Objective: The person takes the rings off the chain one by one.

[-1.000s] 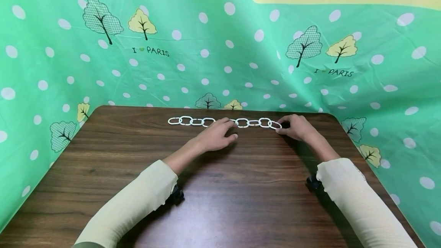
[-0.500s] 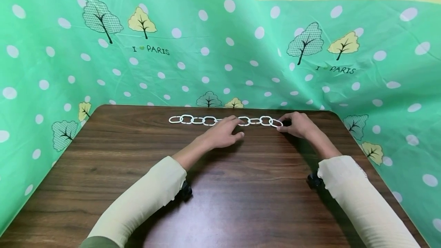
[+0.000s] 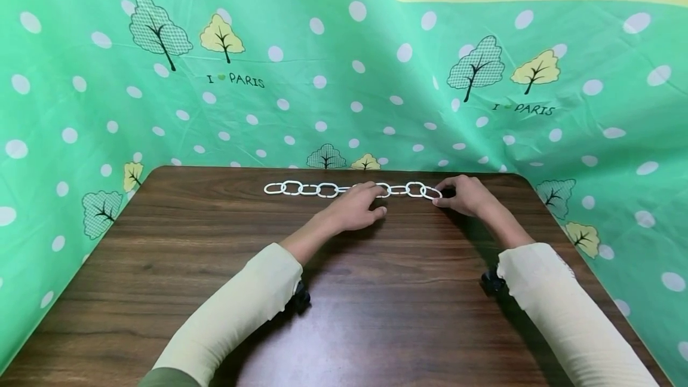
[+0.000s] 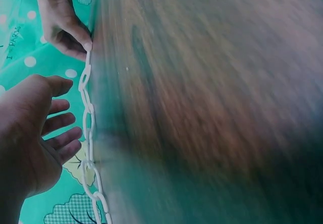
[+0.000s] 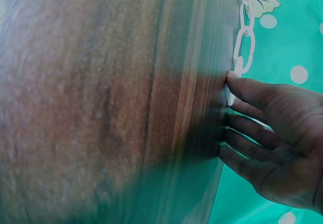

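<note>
A white plastic chain (image 3: 301, 188) of several oval links lies in a nearly straight line along the far part of the table. My right hand (image 3: 464, 196) pinches its right end link between thumb and fingers; in the right wrist view the thumb (image 5: 247, 86) presses on that link. Over the middle of the chain is my left hand (image 3: 355, 208), palm down with loosely bent fingers, hiding part of a few links. The left wrist view has the left hand's fingers (image 4: 63, 120) beside the chain, apart from it and gripping nothing.
The dark wood-grain table (image 3: 376, 291) extends toward me, with its far edge just behind the chain. A green dotted cloth (image 3: 344, 88) printed with trees hangs behind and at both sides. Each wrist carries a small black device (image 3: 302, 298) below the sleeve.
My left hand has moved a little to the right above the chain, covering links further along. The right hand keeps its pinch on the end link, and the chain lies nearly the same.
</note>
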`<state>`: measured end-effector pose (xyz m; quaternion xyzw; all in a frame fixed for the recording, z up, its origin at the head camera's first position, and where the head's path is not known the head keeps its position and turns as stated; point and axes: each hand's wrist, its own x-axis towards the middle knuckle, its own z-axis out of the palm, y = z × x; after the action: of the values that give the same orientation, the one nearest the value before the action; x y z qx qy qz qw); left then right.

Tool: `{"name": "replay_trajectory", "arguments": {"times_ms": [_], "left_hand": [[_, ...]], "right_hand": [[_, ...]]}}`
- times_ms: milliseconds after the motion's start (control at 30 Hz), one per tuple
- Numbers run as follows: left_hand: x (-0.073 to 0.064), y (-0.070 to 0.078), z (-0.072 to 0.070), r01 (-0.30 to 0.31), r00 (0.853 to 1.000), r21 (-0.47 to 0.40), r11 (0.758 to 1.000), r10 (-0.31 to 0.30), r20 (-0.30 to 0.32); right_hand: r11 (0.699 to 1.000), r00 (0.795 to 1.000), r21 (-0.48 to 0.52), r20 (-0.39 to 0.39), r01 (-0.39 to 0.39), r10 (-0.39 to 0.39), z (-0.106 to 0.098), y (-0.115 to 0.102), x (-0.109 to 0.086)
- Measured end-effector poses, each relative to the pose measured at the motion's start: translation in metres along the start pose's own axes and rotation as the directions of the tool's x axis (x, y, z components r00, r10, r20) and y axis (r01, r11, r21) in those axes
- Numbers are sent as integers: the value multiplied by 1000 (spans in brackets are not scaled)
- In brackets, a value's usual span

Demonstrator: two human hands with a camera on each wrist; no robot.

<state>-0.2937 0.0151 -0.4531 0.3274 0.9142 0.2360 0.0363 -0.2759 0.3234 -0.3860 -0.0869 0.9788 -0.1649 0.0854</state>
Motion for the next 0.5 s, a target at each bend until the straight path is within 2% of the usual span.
{"name": "replay_trajectory", "arguments": {"times_ms": [133,333,400,500], "left_hand": [[4,7,2,-45,999,28,999,45,-6],[3,25,-7,-38,998,28,999,37,47],[10,20,2,-57,998,42,997,55,38],[6,31,-6,-73,996,43,996,71,46]], "right_hand": [[1000,1000,-7,4,-3,3,0,0,0],[1000,1000,-11,-3,5,-5,0,1,1],[1000,1000,-10,-2,4,-4,0,1,1],[1000,1000,-9,1,0,0,0,1,1]]}}
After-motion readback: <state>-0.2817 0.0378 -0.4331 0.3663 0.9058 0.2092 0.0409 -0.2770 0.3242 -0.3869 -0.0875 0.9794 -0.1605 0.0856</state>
